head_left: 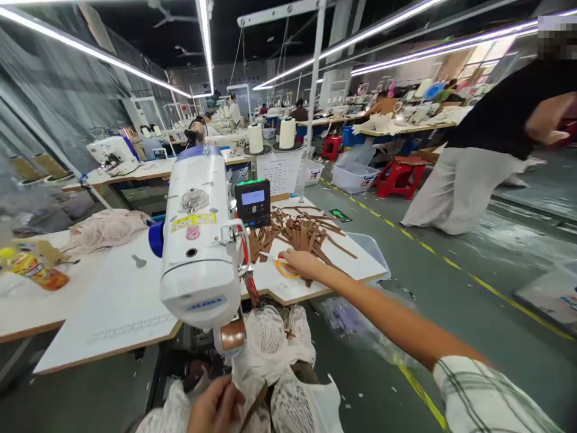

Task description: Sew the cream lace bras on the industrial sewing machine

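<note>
My right hand (pixel 300 264) reaches over the white table, its fingers closed on a pair of scissors with orange handles (pixel 287 272). Brown fabric strips (pixel 311 234) lie in a loose pile around it. Low in the view, my left hand (pixel 217 406) pinches the edge of a white lace bra (pixel 265 337), whose moulded cups hang in front of the table edge. A brown strip (pixel 256 404) runs across the lace beside my left fingers. Between the hands and the left tabletop stands a white sewing machine (pixel 198 240); part of the bra lies below its head.
A control panel (pixel 253 203) is fixed beside the machine. Pale pink pieces (pixel 108 230) and an orange drink bottle (pixel 36 269) rest on the left. Thread cones (pixel 287 133) stand behind. At right are a red stool (pixel 401 176), plastic bins (pixel 354 175) and a walking person (pixel 491 132).
</note>
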Available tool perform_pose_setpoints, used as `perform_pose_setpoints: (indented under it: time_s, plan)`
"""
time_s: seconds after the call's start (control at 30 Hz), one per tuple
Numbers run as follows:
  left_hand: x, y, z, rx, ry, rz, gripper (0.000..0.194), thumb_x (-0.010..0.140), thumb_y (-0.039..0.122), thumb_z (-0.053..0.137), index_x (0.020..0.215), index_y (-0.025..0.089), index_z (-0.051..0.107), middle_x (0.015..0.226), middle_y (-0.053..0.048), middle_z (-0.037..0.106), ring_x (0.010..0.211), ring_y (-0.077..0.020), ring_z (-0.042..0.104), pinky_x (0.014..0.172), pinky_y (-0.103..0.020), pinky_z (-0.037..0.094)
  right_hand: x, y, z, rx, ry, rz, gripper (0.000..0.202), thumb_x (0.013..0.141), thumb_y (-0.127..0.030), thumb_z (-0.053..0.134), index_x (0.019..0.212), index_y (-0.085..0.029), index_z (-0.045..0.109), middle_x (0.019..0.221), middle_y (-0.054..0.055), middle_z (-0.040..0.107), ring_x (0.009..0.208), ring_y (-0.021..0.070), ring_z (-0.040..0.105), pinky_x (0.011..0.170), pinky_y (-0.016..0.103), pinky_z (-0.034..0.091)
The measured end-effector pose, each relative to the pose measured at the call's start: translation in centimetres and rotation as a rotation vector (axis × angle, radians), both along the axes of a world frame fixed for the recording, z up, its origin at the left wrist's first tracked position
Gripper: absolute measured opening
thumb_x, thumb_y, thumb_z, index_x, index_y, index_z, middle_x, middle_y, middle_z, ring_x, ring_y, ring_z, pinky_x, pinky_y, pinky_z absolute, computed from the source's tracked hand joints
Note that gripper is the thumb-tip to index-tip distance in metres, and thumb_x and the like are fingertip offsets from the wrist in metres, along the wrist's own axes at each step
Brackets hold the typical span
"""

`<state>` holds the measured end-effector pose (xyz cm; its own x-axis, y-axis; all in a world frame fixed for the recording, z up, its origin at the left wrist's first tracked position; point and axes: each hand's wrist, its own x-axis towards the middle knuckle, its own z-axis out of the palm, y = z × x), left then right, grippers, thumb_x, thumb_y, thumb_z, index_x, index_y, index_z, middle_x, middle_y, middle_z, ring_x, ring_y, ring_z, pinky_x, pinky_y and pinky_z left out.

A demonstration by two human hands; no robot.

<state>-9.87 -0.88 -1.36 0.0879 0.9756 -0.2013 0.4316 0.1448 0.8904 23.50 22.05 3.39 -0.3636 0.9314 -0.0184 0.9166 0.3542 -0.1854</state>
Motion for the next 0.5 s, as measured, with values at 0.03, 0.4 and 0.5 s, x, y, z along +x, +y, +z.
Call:
perform_pose_setpoints:
  time_s: [0.03,0.4,0.5]
  plan:
    - [0.0,-0.1,0.7,-0.027,-0.064,0.022,0.052,0.087,0.066,0.048,0.087,0.018,0.068,0.071,-0.005,0.069,0.06,-0.0178,0.06,0.06,-0.028,0.047,0.3,-2.0,-0.5,-0.002,0.01,-0.006,0.032,0.094,-0.022,0.054,0.123,-0.009,0.057,0.113,0.016,0.063,0.099,0.0224,0.064,0.088,0.034,0.05]
    - [0.7,-0.1,3.0,-0.375,-0.686,0.129,0.027,0.087,0.041,0.064,0.083,0.014,0.064,0.082,-0.004,0.064,0.065,-0.0095,0.051,0.062,-0.021,0.042,-6.0,-26.5,-3.6,-0.101,0.448,0.119,0.032,0.089,-0.03,0.057,0.12,-0.023,0.055,0.114,0.011,0.063,0.098,0.0248,0.065,0.076,0.035,0.056]
    - [1.0,-0.3,3.2,-0.335,-0.624,0.072,0.027,0.089,0.039,0.06,0.084,0.013,0.064,0.08,-0.004,0.064,0.066,-0.0103,0.052,0.065,-0.022,0.042,-8.4,-26.6,-4.3,-0.037,0.493,0.114,0.035,0.088,-0.028,0.059,0.122,-0.022,0.053,0.114,0.011,0.062,0.1,0.0251,0.064,0.077,0.036,0.056]
